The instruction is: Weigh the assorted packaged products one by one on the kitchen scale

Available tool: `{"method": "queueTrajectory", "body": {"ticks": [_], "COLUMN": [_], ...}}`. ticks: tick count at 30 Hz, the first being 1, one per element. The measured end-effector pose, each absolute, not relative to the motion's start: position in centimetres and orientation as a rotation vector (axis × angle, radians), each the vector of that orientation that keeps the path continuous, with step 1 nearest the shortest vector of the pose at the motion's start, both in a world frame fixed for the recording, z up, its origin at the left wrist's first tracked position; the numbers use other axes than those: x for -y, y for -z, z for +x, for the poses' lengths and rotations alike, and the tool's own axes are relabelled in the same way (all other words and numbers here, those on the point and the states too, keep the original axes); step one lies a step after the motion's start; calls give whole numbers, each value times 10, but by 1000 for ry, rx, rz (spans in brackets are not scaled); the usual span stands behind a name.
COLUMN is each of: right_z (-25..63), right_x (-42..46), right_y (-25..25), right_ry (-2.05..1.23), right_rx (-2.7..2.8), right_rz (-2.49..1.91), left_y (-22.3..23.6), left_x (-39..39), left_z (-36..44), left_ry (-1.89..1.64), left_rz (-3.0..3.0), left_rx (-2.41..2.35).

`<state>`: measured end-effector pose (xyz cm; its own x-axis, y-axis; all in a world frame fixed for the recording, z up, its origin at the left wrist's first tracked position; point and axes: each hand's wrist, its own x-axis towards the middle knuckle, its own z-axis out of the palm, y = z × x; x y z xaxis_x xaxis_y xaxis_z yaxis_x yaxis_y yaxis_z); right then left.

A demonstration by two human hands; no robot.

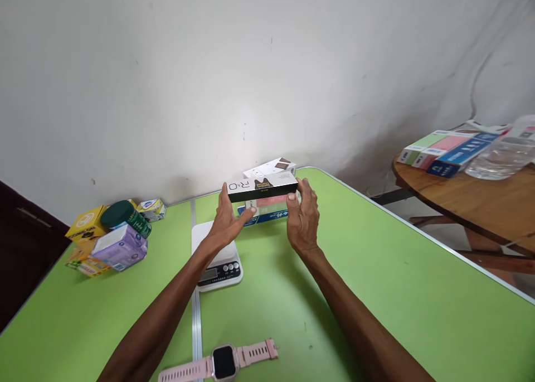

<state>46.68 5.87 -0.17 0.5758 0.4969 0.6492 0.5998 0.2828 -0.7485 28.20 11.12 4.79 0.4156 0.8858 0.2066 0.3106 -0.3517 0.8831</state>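
Black-and-white box (pixel 262 188), held up toward the bench's (pixel 359 259) far edge, spans between left-hand (pixel 227 221) and right-hand (pixel 304 220) fingers, which grasp its opposite ends.

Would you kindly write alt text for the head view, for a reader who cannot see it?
A person's left hand and right hand hold a long white-and-black box by its ends over a green table. On the table are a white digital scale, a pink-strapped smartwatch near the bottom edge, and clustered packages at the left.
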Motion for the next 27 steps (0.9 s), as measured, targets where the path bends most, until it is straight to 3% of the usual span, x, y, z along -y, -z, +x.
{"method": "queueTrajectory", "body": {"ticks": [5, 11, 19, 27], "right_z": [416, 365, 356, 372], "right_x": [-32, -15, -6, -7], "right_y": [5, 39, 67, 67], "right_ry": [-103, -358, -519, -673], "right_rx": [1187, 1317, 1315, 1032], "right_rz": [-1243, -1211, -1298, -1412], "left_y": [-43, 6, 47, 74], "left_x": [-77, -47, -38, -45], "left_z": [207, 137, 116, 93], "left_ry": [-993, -955, -881, -1179], "left_rz": [1869, 1759, 1800, 1479], "left_rx": [-1134, -1279, -1284, -1134]}}
